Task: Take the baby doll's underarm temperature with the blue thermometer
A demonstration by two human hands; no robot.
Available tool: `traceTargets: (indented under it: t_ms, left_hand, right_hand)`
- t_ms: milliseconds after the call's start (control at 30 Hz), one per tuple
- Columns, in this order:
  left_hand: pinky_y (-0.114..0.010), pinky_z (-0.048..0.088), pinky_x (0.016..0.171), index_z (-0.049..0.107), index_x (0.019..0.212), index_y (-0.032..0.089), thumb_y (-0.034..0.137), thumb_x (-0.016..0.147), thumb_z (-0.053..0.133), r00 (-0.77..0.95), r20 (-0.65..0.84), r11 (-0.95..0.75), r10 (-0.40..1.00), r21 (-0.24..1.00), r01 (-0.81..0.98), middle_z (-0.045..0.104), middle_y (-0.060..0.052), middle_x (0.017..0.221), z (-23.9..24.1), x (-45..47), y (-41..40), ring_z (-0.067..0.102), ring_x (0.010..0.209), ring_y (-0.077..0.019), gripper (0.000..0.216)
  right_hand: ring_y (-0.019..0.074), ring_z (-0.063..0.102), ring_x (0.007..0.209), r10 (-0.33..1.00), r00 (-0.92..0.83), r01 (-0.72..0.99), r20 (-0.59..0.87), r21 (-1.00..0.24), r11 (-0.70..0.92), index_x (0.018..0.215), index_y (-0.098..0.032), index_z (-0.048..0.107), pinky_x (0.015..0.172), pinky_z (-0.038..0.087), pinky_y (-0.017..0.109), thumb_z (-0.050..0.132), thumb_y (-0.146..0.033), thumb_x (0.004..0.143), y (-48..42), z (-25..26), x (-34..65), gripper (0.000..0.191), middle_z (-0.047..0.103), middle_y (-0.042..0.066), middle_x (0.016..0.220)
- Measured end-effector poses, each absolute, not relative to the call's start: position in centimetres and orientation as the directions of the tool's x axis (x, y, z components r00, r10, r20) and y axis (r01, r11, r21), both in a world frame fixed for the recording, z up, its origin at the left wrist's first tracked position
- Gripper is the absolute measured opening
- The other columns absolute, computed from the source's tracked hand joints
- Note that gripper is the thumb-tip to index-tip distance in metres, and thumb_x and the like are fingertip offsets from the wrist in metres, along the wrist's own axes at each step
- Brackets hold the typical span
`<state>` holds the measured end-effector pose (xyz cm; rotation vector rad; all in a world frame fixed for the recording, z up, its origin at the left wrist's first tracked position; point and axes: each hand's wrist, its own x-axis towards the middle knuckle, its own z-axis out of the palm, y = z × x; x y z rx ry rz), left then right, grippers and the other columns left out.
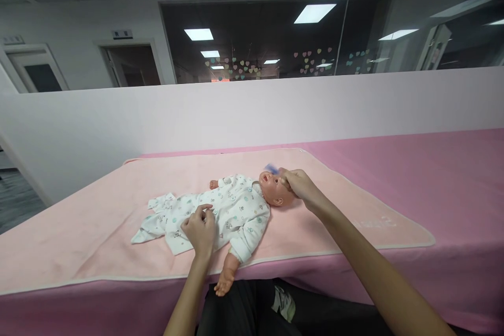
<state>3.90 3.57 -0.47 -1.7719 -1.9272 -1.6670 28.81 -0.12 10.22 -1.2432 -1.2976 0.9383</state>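
Note:
A baby doll (pixel 277 187) in a white printed outfit (pixel 240 205) lies on its back, head to the right. My right hand (pixel 297 185) is closed in a pinch at the doll's face. From its fingers a small blue object (pixel 271 168) sticks out to the left, too blurred to tell its kind. My left hand (pixel 200 227) rests loosely curled over the lower part of the outfit, and nothing shows in its fingers. One doll arm (pixel 227 275) hangs over the near edge of the bed.
Under the doll is a peach mat (pixel 98 220) with a pale border, laid over a pink sheet (pixel 452 184). A low white wall (pixel 252 115) runs along the far side, with a dark window above it. My legs and a shoe (pixel 284 303) are below the near edge.

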Motion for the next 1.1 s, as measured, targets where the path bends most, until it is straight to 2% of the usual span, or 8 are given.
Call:
traceTargets:
  t_ms: [200,433,600,700,767,900,1000,1100]
  left_hand:
    - [-0.032,0.033,0.074,0.063,0.078,0.021,0.024,0.074,0.040,-0.363,0.620,-0.214,0.696,0.661,0.719,0.050,0.003,0.048,-0.4,3.9,3.6,0.052,0.057,-0.0165,0.024]
    - [-0.038,0.029,0.083,0.060,0.091,0.021,0.029,0.077,0.041,-0.384,0.598,-0.168,0.703,0.665,0.728,0.054,0.002,0.054,-0.1,4.3,2.9,0.056,0.069,-0.0196,0.024]
    - [-0.044,0.027,0.089,0.060,0.099,0.025,0.039,0.075,0.048,-0.245,0.590,-0.218,0.770,0.603,0.767,0.064,-0.003,0.076,-0.6,3.1,1.4,0.056,0.086,-0.0234,0.030]
    - [-0.037,0.039,0.077,0.058,0.103,0.023,0.045,0.071,0.052,-0.189,0.516,-0.287,0.835,0.702,0.652,0.063,-0.002,0.074,-0.7,1.2,1.3,0.058,0.076,-0.0214,0.039]
    - [-0.031,0.042,0.066,0.055,0.106,0.021,0.046,0.068,0.055,-0.242,0.506,-0.287,0.828,0.754,0.591,0.061,0.000,0.067,-0.3,-0.1,1.8,0.057,0.066,-0.0189,0.046]
    - [-0.031,0.041,0.071,0.058,0.096,0.022,0.036,0.068,0.056,-0.393,0.696,-0.263,0.601,0.637,0.725,0.057,0.001,0.066,2.0,0.3,3.5,0.055,0.070,-0.0180,0.032]
    - [-0.031,0.040,0.074,0.058,0.094,0.021,0.030,0.073,0.050,-0.087,0.789,-0.425,0.608,0.416,0.804,0.059,-0.001,0.072,4.2,3.4,5.1,0.054,0.072,-0.0173,0.025]
    - [-0.034,0.039,0.078,0.060,0.094,0.023,0.032,0.079,0.045,0.289,0.689,-0.558,0.665,0.200,0.805,0.061,-0.003,0.088,5.2,7.3,6.6,0.054,0.085,-0.0202,0.023]
  right_hand:
    - [0.0046,0.013,0.036,0.995,-0.008,-0.032,0.100,-0.995,0.099,0.049,-0.022,0.023,0.036,0.013,0.022,0.046,-0.040,0.078,-0.5,10.2,29.4,0.042,0.019,-0.009,0.041]
    - [0.0038,0.016,0.037,0.955,0.226,0.077,0.190,-0.981,0.177,0.046,-0.021,0.028,0.038,0.011,0.022,0.051,-0.043,0.073,-0.4,8.0,29.9,0.042,0.022,-0.008,0.042]
    - [0.0033,0.013,0.035,0.970,0.229,0.030,0.076,-0.997,0.071,0.045,-0.021,0.028,0.038,0.008,0.022,0.050,-0.049,0.072,-0.6,5.3,31.6,0.045,0.019,-0.010,0.039]
    - [0.0035,0.013,0.035,0.982,0.184,0.115,0.040,-0.993,0.018,0.046,-0.021,0.031,0.039,0.008,0.022,0.048,-0.050,0.072,-0.6,3.3,32.9,0.043,0.020,-0.010,0.040]
    - [0.0044,0.015,0.036,0.982,0.176,0.238,0.068,-0.971,0.024,0.045,-0.021,0.031,0.040,0.011,0.022,0.043,-0.049,0.075,-0.4,1.7,33.7,0.043,0.021,-0.009,0.040]
    - [0.0095,0.032,0.039,0.961,0.201,0.626,0.188,-0.779,0.022,0.044,-0.020,0.034,0.043,0.020,0.023,0.036,-0.043,0.081,0.3,-1.2,34.6,0.043,0.032,-0.003,0.040]
    - [0.0160,0.050,0.051,0.939,0.233,0.855,0.253,-0.514,-0.073,0.050,-0.019,0.048,0.047,0.027,0.024,0.032,-0.039,0.085,0.6,-2.5,34.6,0.043,0.052,0.004,0.050]
    - [0.0216,0.059,0.062,0.912,0.310,0.932,0.269,-0.274,-0.236,0.069,-0.017,0.060,0.052,0.032,0.026,0.032,-0.036,0.087,0.7,-3.0,34.2,0.038,0.063,0.011,0.067]
